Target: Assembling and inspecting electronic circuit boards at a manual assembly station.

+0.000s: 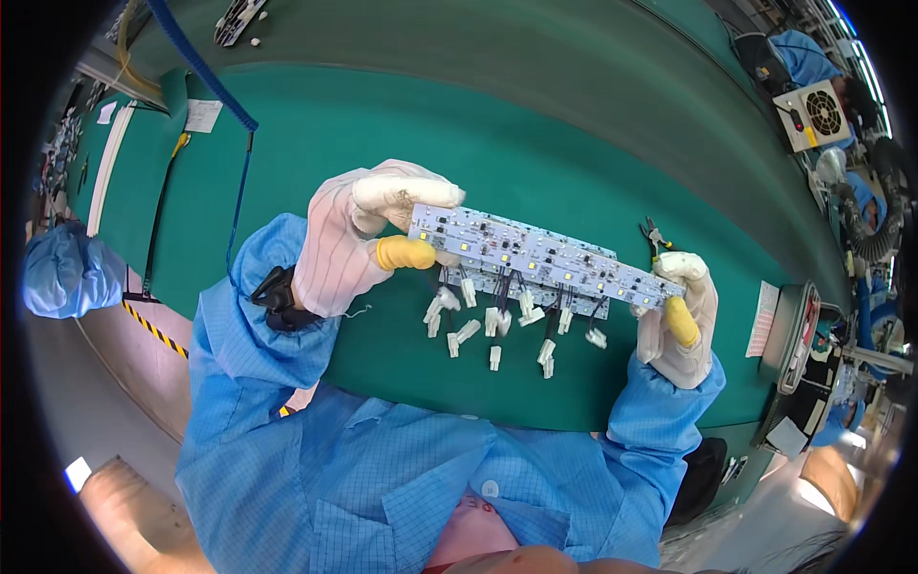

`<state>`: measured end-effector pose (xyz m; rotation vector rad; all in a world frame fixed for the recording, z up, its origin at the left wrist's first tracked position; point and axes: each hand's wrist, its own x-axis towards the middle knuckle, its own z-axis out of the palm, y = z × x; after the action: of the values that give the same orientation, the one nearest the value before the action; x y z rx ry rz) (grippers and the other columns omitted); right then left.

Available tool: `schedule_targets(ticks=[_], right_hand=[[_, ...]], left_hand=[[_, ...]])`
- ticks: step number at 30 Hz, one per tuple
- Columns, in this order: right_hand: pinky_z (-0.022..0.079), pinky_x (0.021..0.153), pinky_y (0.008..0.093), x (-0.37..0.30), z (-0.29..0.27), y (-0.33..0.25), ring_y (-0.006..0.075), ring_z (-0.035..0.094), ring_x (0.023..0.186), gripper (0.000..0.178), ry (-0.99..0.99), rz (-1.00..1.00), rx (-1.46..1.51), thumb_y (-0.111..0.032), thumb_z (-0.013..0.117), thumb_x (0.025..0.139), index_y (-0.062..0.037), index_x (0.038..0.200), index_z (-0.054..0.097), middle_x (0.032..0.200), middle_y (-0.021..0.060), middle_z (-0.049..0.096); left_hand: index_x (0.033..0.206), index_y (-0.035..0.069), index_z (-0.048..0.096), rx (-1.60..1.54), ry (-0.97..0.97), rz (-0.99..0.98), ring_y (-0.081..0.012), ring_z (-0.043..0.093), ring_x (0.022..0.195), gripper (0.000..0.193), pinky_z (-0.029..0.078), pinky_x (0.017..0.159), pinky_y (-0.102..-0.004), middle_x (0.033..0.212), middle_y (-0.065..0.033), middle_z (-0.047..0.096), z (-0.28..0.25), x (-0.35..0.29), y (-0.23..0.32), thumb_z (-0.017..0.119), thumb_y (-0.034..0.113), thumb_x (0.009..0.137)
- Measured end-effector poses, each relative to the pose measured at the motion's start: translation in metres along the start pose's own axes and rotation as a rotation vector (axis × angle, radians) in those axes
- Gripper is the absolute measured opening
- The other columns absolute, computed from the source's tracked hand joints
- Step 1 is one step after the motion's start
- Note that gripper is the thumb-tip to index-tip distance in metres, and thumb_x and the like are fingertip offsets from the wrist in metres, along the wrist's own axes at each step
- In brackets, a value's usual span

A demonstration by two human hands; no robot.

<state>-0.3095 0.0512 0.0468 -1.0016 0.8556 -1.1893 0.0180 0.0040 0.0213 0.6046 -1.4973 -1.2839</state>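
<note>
A long white LED circuit board (532, 256) is held up at its two ends, tilted down toward the right. My left hand (368, 225), in a striped white glove with yellow finger cots, pinches the left end between thumb and fingers. Its right end sits in the grip of my gloved right hand (679, 311). Just behind and below it shows a second board (583, 303), partly hidden; I cannot tell whether it is held too. Several white plug connectors (494, 320) on short dark wires hang or lie below the boards.
Small pliers (654, 237) lie on the green mat (287, 124) near my right hand. A blue coiled cord (206, 72) hangs at the left. Toward the right edge stand a metal tray (794, 335) and a fan unit (813, 115). Another worker's blue sleeve (72, 270) is at far left.
</note>
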Motion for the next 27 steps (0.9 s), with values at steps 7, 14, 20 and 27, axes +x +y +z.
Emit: schedule_targets(ticks=[7, 14, 20, 27], right_hand=[[0.050, 0.061, 0.0172, 0.004, 0.007, -0.002, 0.0075, 0.060, 0.070, 0.041, -0.039, -0.017, -0.005, -0.028, 0.066, 0.087, 0.0036, 0.111, 0.052, 0.092, 0.0064, 0.057], [0.048, 0.057, 0.0204, 0.004, 0.014, 0.000, 0.0113, 0.060, 0.067, 0.040, 0.061, -0.083, -0.043, -0.025, 0.067, 0.087, 0.0033, 0.110, 0.052, 0.084, 0.0103, 0.059], [0.049, 0.061, 0.0250, -0.006, -0.005, 0.003, 0.0193, 0.061, 0.070, 0.037, -0.034, -0.032, -0.007, -0.020, 0.070, 0.083, -0.0009, 0.109, 0.052, 0.090, 0.0121, 0.058], [0.041, 0.042, 0.0163, 0.002, 0.008, -0.005, 0.0062, 0.046, 0.034, 0.050, -0.079, -0.016, -0.062, -0.028, 0.067, 0.087, 0.0069, 0.116, 0.046, 0.077, 0.0172, 0.063]], left_hand=[[0.103, -0.001, 0.065, 0.287, -0.012, 0.027, -0.0171, 0.065, 0.083, 0.047, 0.051, 0.073, -0.0264, 0.099, -0.0109, 0.065, -0.007, 0.003, -0.005, 0.073, 0.037, 0.076], [0.102, 0.000, 0.066, 0.320, -0.007, 0.035, -0.0185, 0.066, 0.080, 0.045, 0.051, 0.071, -0.0268, 0.096, -0.0117, 0.065, -0.004, 0.004, -0.004, 0.071, 0.037, 0.078], [0.108, -0.002, 0.063, 0.150, 0.025, 0.114, -0.0184, 0.064, 0.079, 0.043, 0.051, 0.070, -0.0279, 0.097, -0.0129, 0.064, 0.000, 0.005, -0.010, 0.071, 0.029, 0.079], [0.114, -0.003, 0.060, 0.126, 0.049, -0.024, -0.0172, 0.062, 0.083, 0.057, 0.050, 0.071, -0.0277, 0.099, -0.0146, 0.062, -0.012, -0.003, -0.012, 0.072, 0.039, 0.078]])
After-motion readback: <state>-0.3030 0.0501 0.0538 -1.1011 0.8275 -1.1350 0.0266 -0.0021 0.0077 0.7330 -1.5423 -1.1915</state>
